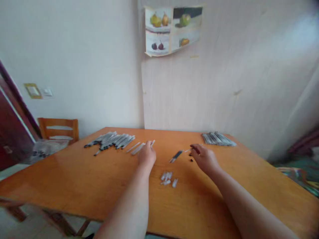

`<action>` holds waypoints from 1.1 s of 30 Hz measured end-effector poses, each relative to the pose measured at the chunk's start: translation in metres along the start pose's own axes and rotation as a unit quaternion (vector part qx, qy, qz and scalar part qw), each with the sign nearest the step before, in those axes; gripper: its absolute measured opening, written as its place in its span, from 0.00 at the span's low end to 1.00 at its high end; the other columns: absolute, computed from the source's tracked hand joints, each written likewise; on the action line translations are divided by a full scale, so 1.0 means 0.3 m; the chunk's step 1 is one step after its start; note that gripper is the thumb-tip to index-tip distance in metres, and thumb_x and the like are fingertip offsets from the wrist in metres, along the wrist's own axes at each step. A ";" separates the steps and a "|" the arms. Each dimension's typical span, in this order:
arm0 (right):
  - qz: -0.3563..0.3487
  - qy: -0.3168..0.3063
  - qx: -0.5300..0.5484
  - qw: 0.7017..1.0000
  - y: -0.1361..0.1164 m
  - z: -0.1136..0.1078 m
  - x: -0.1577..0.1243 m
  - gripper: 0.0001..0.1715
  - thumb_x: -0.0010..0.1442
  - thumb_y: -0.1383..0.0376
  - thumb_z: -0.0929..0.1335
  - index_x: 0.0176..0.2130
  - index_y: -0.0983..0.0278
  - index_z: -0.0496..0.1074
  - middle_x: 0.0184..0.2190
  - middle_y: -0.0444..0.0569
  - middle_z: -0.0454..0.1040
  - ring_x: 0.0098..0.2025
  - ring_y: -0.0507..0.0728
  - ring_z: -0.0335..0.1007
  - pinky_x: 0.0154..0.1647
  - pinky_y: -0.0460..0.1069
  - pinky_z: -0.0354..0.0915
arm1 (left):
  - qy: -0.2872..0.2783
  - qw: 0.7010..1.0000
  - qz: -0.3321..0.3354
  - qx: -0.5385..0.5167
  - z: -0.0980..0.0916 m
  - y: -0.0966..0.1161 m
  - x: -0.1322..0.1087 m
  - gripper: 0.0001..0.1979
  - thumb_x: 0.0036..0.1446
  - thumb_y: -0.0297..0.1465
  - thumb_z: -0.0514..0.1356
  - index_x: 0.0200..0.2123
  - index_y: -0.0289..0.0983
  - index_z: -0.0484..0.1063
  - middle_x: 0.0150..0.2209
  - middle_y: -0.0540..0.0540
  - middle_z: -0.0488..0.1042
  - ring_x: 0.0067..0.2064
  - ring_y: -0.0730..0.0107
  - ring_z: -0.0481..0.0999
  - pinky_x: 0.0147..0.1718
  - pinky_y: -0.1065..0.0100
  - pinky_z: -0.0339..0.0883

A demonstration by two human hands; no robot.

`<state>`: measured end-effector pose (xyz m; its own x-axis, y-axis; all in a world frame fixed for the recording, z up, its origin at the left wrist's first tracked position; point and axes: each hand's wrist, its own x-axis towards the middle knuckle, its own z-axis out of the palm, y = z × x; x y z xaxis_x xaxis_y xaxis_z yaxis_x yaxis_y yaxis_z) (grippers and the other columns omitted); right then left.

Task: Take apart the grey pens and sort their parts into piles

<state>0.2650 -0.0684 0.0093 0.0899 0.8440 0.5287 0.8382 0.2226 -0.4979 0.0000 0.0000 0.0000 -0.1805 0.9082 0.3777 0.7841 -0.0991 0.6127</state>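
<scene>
Left hand pinches a slim clear plastic tube; right hand, can't tell if gripping! Black-ended clear pens at ten o'clock look assembled; loose translucent plastic caps, six o'clock, unfitted.

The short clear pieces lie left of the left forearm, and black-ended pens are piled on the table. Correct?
No: the head view shows the short clear pieces right of the left forearm; black-ended pens are piled on the table.
</scene>
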 end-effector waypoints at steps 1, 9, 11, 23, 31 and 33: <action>-0.002 0.002 0.003 1.000 -0.002 -0.001 -0.001 0.18 0.60 0.62 0.63 0.47 0.63 0.74 0.39 0.50 0.79 0.36 0.55 0.76 0.36 0.47 0.65 | 0.001 0.999 0.012 -0.029 0.005 -0.006 0.010 0.17 0.58 0.25 0.50 0.47 0.39 0.72 0.44 0.39 0.77 0.47 0.58 0.75 0.45 0.62 0.64; -0.021 0.016 0.006 1.000 -0.001 0.003 -0.003 0.17 0.60 0.62 0.63 0.47 0.62 0.74 0.37 0.50 0.78 0.38 0.57 0.76 0.37 0.48 0.65 | -0.001 0.947 -0.009 -0.320 0.047 -0.006 0.037 0.15 0.56 0.30 0.52 0.43 0.37 0.74 0.40 0.42 0.78 0.42 0.65 0.76 0.42 0.65 0.66; -0.021 0.019 0.007 1.000 0.001 0.003 -0.004 0.17 0.60 0.62 0.63 0.47 0.62 0.74 0.37 0.50 0.78 0.36 0.56 0.76 0.37 0.48 0.65 | -0.022 0.921 -0.030 -0.388 0.046 0.010 0.028 0.17 0.55 0.31 0.51 0.44 0.35 0.74 0.36 0.43 0.78 0.36 0.66 0.76 0.38 0.66 0.67; -0.012 0.028 0.026 0.999 -0.012 0.001 -0.004 0.17 0.60 0.62 0.63 0.46 0.62 0.74 0.36 0.51 0.78 0.34 0.55 0.76 0.35 0.47 0.65 | -0.016 0.911 -0.002 -0.412 0.037 0.041 0.005 0.17 0.54 0.31 0.57 0.48 0.35 0.71 0.34 0.46 0.76 0.35 0.70 0.75 0.38 0.68 0.67; -0.022 0.047 0.028 0.998 -0.028 -0.008 -0.007 0.19 0.63 0.60 0.61 0.48 0.63 0.73 0.37 0.51 0.78 0.37 0.56 0.75 0.37 0.48 0.65 | 0.064 0.964 0.134 -0.223 0.022 0.044 0.009 0.12 0.57 0.36 0.57 0.38 0.36 0.76 0.36 0.42 0.75 0.41 0.64 0.73 0.43 0.63 0.65; -0.034 0.057 0.043 0.997 -0.036 -0.012 -0.007 0.20 0.64 0.58 0.60 0.48 0.63 0.73 0.36 0.52 0.78 0.37 0.56 0.74 0.37 0.48 0.65 | 0.067 0.965 0.146 -0.209 0.021 0.052 0.002 0.11 0.58 0.35 0.56 0.38 0.35 0.75 0.36 0.42 0.74 0.40 0.64 0.73 0.42 0.64 0.65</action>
<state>0.2576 -0.0743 0.0162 0.0988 0.7652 0.6361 0.7955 0.3233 -0.5125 0.0159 0.0016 0.0053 -0.0863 0.7587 0.6457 0.5109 -0.5228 0.6824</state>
